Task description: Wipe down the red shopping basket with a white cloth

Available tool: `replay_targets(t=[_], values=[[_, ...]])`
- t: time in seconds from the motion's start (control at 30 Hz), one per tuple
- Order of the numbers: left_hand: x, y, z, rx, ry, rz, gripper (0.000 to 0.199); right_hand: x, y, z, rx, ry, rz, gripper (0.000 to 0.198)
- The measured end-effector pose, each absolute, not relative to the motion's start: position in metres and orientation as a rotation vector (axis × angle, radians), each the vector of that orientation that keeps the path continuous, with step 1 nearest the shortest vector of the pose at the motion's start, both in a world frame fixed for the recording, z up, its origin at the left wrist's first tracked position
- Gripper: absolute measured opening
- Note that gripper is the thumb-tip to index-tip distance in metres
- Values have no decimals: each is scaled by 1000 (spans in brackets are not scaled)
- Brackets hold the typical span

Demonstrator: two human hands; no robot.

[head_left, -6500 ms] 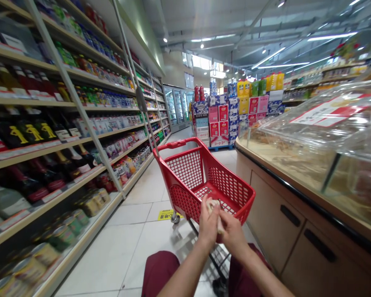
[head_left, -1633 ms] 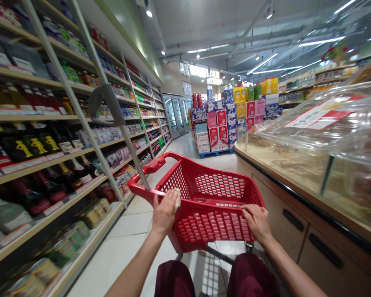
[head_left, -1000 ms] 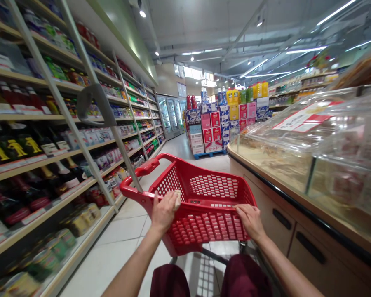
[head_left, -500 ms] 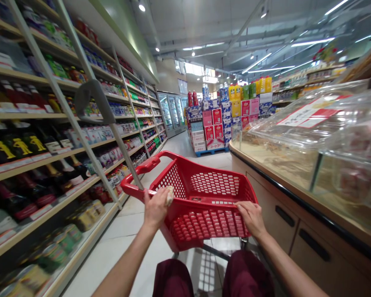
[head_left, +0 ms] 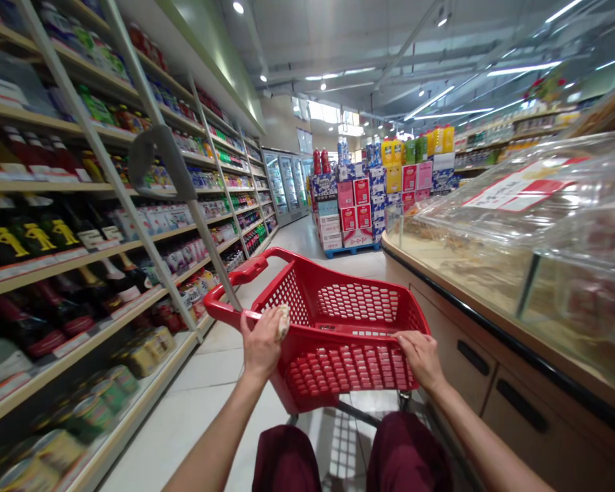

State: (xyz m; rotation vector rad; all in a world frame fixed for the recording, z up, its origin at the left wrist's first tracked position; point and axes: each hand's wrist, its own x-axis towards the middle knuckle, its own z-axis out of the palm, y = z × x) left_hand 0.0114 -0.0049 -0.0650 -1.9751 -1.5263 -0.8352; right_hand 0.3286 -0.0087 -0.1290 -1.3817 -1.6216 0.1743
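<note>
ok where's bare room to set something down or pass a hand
The red cart's near rim is bare between the left hand, holding a pale wad, and the right hand. Floor tiles show bare between the stocked shelves and cart. The cart's inside is partly hidden. Crowded: the shelves and the display counter, topped with plastic packs.

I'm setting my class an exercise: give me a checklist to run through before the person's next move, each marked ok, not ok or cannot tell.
1. Left hand at the red cart's near rim: ok.
2. Right hand on the same rim, fingers over it: ok.
3. Both hands free: not ok; the left holds a pale crumpled cloth.
4. Slanting grey pole firmly fixed: cannot tell.
5. Cart not touching the counter: cannot tell.
</note>
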Motion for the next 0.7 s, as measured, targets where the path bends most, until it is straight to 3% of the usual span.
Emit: replay_targets(t=[0.23,0.33,0.47,0.57,0.63,0.7], values=[[117,-10,-92,-2448,-1436,-911,34,328,-10,-134,-1366,-1655,24,35],[151,-14,-95,-2534,-1567,-1230,34,301,-24,-127,-1289,-1596,-13,37],[160,-20,-91,-2666,-1795,-1870,47,246,-37,-117,-1119,-1521,407,44],[152,-22,-84,-2900,-1870,-2170,61,219,-34,-115,-1028,-1465,479,50],[139,-22,-76,-3109,-1836,-1981,67,215,-29,-115,-1015,-1411,442,46],[116,-19,-68,-3094,-1763,-1569,59,222,-25,-115,-1044,-1361,399,34]])
